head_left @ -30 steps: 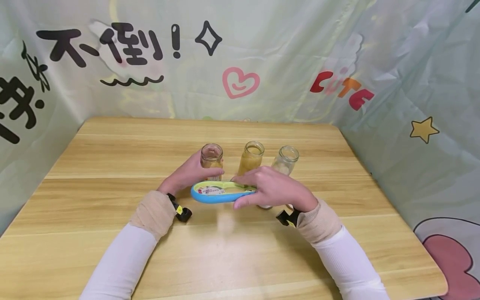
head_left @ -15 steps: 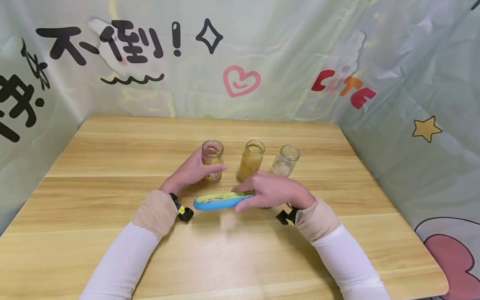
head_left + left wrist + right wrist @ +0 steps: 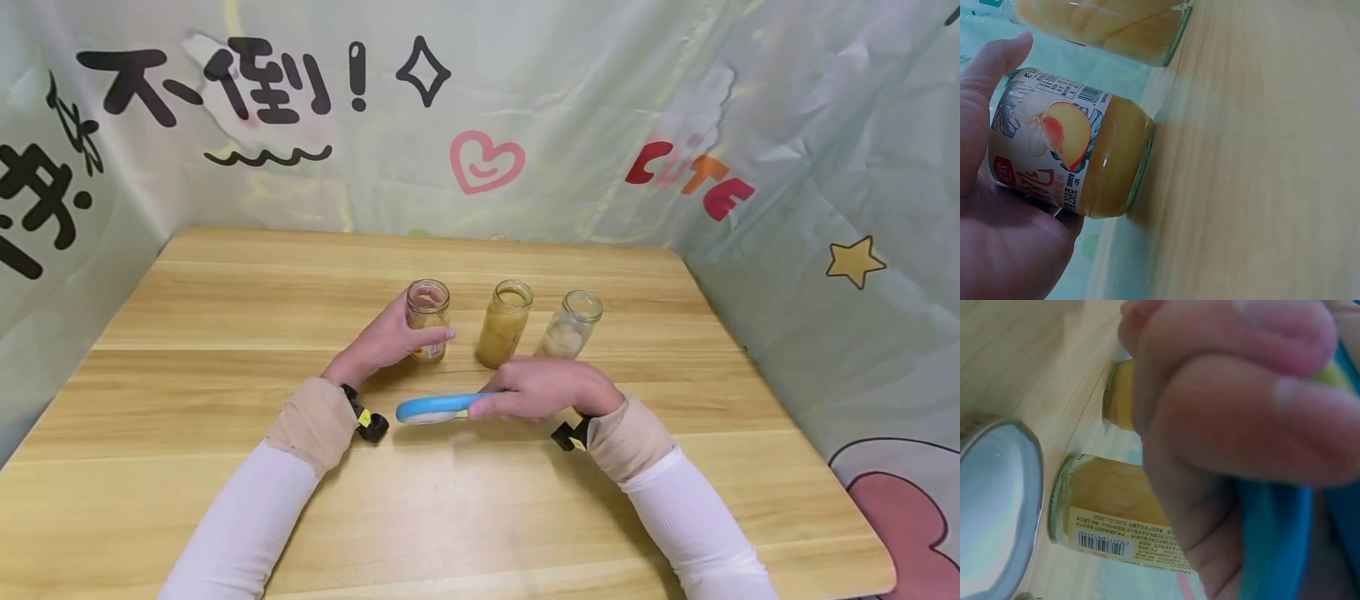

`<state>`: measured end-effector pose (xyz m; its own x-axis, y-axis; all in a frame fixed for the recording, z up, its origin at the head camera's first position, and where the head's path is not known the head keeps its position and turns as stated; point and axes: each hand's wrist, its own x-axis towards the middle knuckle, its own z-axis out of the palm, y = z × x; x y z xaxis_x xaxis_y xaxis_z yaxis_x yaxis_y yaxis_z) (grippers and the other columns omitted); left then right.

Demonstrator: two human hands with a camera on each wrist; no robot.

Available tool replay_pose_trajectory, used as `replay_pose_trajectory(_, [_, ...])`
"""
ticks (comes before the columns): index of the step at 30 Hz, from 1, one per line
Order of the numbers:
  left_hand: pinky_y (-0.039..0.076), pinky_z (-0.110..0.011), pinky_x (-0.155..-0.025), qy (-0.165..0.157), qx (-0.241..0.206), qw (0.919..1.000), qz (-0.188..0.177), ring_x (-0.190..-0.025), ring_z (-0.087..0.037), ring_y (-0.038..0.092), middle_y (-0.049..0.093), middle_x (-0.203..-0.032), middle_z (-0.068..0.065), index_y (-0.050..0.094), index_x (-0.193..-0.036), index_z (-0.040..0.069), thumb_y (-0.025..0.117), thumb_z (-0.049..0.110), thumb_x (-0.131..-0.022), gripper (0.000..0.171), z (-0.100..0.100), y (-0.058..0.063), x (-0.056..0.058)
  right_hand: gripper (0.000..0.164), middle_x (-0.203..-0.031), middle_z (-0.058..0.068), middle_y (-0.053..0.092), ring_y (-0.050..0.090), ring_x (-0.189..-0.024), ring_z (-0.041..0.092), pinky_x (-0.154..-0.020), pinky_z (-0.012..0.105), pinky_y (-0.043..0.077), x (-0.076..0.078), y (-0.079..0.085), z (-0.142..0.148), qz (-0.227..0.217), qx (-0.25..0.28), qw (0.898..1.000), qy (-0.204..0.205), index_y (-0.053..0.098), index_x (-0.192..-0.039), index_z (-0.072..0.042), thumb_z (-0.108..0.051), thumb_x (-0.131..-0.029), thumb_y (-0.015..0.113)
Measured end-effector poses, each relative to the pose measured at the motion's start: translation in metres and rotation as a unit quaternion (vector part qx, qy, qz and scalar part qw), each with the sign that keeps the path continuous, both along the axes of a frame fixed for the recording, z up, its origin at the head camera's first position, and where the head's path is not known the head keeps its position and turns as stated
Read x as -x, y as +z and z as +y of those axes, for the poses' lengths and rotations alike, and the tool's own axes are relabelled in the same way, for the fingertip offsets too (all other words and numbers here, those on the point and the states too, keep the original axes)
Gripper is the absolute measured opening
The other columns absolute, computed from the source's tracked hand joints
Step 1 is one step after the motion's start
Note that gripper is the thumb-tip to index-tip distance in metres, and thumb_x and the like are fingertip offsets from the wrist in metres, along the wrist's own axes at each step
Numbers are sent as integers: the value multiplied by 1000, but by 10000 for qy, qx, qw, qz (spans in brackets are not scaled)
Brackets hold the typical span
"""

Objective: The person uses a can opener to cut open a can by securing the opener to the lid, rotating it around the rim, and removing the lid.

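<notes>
My left hand (image 3: 378,340) grips an open glass jar (image 3: 427,315) of yellow fruit, its thumb across the front. In the left wrist view a peach picture shows on the jar's label (image 3: 1054,140), and the base is close to the tabletop. My right hand (image 3: 542,387) holds a blue-and-green jar opener (image 3: 429,407), fingers curled round one end while the rounded end points left. The opener is tilted, its blue edge uppermost, just in front of the jars. Past the curled fingers, the right wrist view shows a lid (image 3: 994,512) with a white inside.
An open jar (image 3: 504,327) of yellow fruit stands in the middle. To its right is another open jar (image 3: 567,335) with pale round fruit, partly behind my right hand. The wooden table (image 3: 262,292) ends at a printed cloth backdrop (image 3: 390,183).
The jar opener has come down slightly and turned over, so its labelled green face no longer shows. My right hand has lowered a little; my left hand keeps its hold on the jar.
</notes>
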<state>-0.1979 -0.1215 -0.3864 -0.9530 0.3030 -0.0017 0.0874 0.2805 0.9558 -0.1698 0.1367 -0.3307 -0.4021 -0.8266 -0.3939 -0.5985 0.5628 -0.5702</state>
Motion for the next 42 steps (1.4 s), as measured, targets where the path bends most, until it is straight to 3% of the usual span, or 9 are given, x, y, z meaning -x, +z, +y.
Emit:
replay_pose_trajectory(10, [40, -52, -114, 60, 22, 10000, -39, -141, -29, 48, 53, -146, -4, 49, -130, 31, 81, 40, -89, 54, -1, 1, -1, 58, -49, -5, 49, 46, -37, 8, -44, 26, 44, 0, -4, 3, -682, -518, 9952, -476, 62, -72, -12, -56, -106, 48])
replay_pose_trajectory(18, [40, -53, -114, 95, 86, 9999, -38, -143, -27, 47, 53, -147, -3, 49, -130, 32, 81, 43, -89, 53, -2, 1, -2, 68, -51, -3, 53, 50, -38, 14, -43, 29, 48, 0, -11, 4, -978, -517, 9919, -625, 63, -69, -12, -64, -105, 40])
replay_pose_trajectory(23, [39, -54, -116, 40, 37, 10000, 31, -143, -27, 47, 53, -146, -2, 50, -130, 31, 80, 41, -90, 51, 0, 1, -1, 67, -57, -2, 56, 50, -38, 14, -45, 32, 52, 1, -17, 5, -1261, -404, 9884, -741, 67, -77, -13, -66, -105, 37])
replay_pose_trajectory(30, [41, -50, -111, 98, 72, 9999, -5, -139, -27, 49, 54, -144, -3, 50, -130, 31, 80, 39, -90, 51, 1, -1, 0, 67, -66, 2, 64, 55, -42, 16, -53, 39, 58, 2, -23, 8, -1399, -249, 9845, -1030, 73, -111, -16, -69, -105, 32])
replay_pose_trajectory(37, [42, -45, -108, 185, 88, 9998, -72, -136, -26, 51, 56, -144, -2, 50, -131, 32, 82, 43, -87, 55, 0, -3, 2, 70, -66, 5, 64, 54, -42, 17, -49, 37, 56, 0, -27, 17, -1747, 19, 9739, -1448, 73, -115, -14, -70, -104, 32])
replay_pose_trajectory(42, [48, -39, -94, 143, 43, 9999, -37, -127, -27, 54, 56, -143, -3, 50, -131, 31, 82, 45, -87, 56, -1, -2, 1, 70, -71, 5, 65, 54, -45, 16, -47, 33, 55, -4, -26, 18, -2291, 58, 9607, -1566, 72, -121, -12, -67, -106, 32])
